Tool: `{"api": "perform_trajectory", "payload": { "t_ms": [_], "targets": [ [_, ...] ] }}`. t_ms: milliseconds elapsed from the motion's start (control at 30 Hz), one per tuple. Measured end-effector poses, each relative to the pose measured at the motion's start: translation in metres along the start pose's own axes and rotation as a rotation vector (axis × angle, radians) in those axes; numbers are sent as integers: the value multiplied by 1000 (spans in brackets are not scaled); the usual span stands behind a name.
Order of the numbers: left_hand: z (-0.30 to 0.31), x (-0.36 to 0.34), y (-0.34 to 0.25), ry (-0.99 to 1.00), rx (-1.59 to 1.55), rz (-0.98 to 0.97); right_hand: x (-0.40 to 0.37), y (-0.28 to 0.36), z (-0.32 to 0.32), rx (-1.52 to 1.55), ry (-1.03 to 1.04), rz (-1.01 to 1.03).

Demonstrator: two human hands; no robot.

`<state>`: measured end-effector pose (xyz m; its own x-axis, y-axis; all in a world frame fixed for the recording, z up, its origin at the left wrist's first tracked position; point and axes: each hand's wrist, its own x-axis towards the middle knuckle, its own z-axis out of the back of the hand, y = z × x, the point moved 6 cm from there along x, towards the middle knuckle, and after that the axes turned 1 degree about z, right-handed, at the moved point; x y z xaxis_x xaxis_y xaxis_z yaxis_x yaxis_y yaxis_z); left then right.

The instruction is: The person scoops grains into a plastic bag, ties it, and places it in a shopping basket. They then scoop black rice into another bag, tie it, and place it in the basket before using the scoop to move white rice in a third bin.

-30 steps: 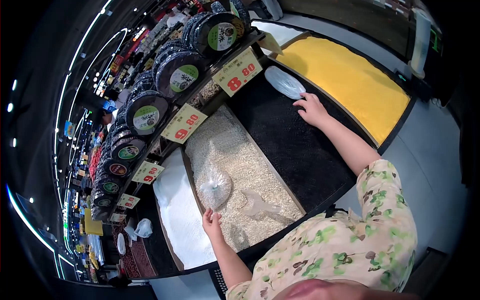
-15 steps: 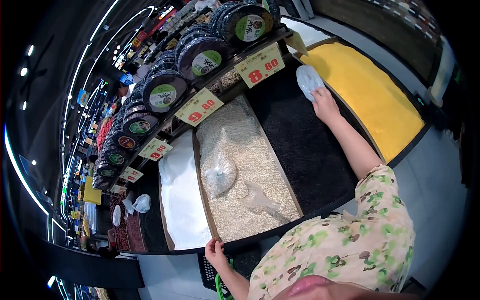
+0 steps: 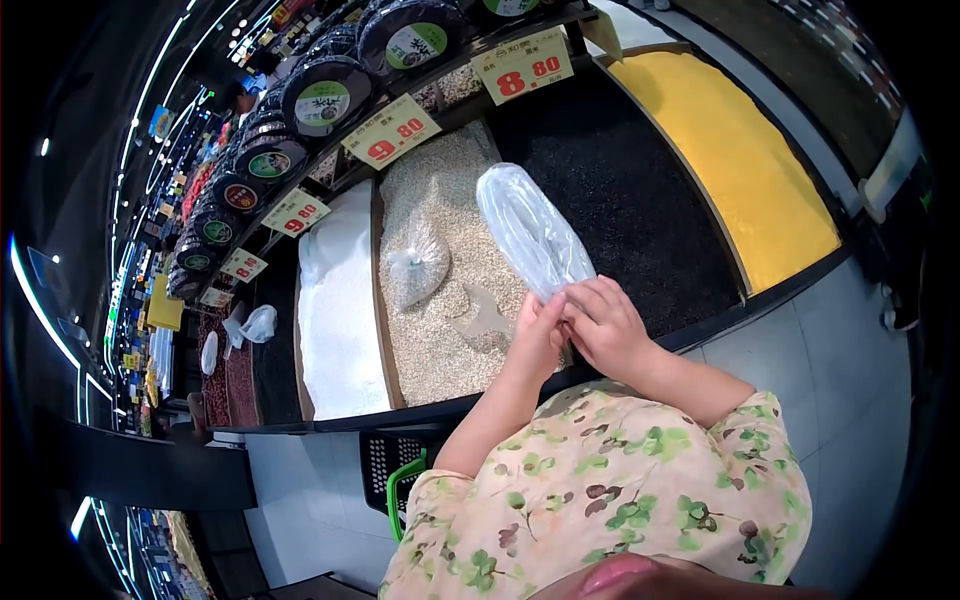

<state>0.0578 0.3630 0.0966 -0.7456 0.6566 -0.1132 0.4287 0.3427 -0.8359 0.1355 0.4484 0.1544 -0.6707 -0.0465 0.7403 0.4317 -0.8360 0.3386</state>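
A clear plastic bag (image 3: 535, 228), long and bunched, extends away from my two hands over the divider between the pale grain and the black grain. My left hand (image 3: 540, 335) pinches its near end. Close against it, my right hand (image 3: 606, 325) has its fingers closed on the same end. Below the bag, in the pale grain (image 3: 440, 355), lies a clear scoop (image 3: 482, 318), partly hidden by my left hand. A tied clear bag of grain (image 3: 417, 265) rests farther back in that compartment.
Black grain (image 3: 640, 200) and a yellow compartment (image 3: 735, 150) lie to the right, a white one (image 3: 342, 310) to the left. Price signs (image 3: 522, 68) and round dark packages (image 3: 327, 97) line the back shelf. A black basket with a green handle (image 3: 405, 490) stands below.
My right hand has brought the plastic bag from the far right back toward my body. My left hand has left the bin's front edge and joined it. The view has shifted.
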Motion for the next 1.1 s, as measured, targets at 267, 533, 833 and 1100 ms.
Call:
{"api": "perform_trajectory", "payload": {
  "t_ms": [267,533,833,1100],
  "targets": [
    [16,-25,20,-122,-19,99,-38,9,27,327,57,-113],
    [40,-80,34,141,417,376,-86,-87,19,1368,-221,-991],
    [114,-114,28,-127,1061,168,-101,-65,-43,1344,518,-987],
    [154,-149,19,-317,884,161,-98,-40,-81,518,821,-779]
  ]
}}
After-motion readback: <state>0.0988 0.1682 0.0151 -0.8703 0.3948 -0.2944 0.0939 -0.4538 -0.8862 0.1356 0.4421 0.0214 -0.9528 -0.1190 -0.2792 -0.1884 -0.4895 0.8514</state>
